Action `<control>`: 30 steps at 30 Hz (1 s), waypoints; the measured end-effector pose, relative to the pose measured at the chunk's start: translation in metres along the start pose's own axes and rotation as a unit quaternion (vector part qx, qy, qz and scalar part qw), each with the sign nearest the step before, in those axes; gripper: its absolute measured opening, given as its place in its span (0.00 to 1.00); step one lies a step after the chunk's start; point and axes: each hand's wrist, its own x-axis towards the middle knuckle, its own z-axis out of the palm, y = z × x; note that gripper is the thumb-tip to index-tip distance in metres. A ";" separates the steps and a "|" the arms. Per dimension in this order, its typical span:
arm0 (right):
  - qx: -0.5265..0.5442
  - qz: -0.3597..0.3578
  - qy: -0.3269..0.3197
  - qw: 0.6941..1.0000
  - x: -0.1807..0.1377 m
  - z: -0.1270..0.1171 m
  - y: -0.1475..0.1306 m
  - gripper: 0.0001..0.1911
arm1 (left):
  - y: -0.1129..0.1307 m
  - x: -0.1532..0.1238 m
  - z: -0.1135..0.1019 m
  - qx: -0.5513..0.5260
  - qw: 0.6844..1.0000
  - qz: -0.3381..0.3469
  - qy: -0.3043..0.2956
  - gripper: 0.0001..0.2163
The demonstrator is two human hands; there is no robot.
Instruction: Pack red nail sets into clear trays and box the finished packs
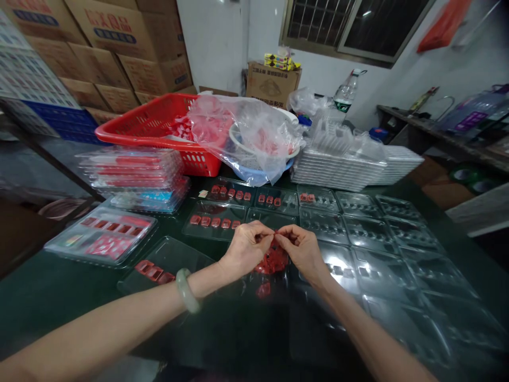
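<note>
Both my left hand (248,246) and my right hand (300,249) pinch at one small red piece, their fingertips meeting over a heap of red pieces (272,261) on the dark green table. The piece itself is mostly hidden by the fingers. A pale green bangle (187,291) circles my left wrist. Just beyond the hands lies a clear plastic tray (214,222) with a row of red square pieces in it. Another clear tray (169,254) with several red squares sits left of my left hand. Rows of clear trays (376,268) spread out to the right.
A red plastic basket (159,140) and a plastic-covered bowl (242,139) stand at the back. Filled clear packs (135,170) are stacked at left. Nested clear trays (338,164) are piled at back right, near a water bottle (347,93). Cardboard boxes (119,32) rise behind.
</note>
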 end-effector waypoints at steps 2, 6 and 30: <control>-0.027 -0.007 0.012 1.000 0.001 0.002 0.002 0.05 | -0.004 -0.001 0.004 0.067 0.996 0.065 0.009 0.07; -0.047 0.013 0.029 0.998 0.005 0.005 0.005 0.03 | -0.015 0.001 0.010 0.137 0.981 0.138 -0.025 0.10; -0.125 -0.198 0.007 0.972 -0.003 -0.021 -0.014 0.08 | -0.030 0.035 0.015 -0.456 0.811 -0.277 -0.240 0.08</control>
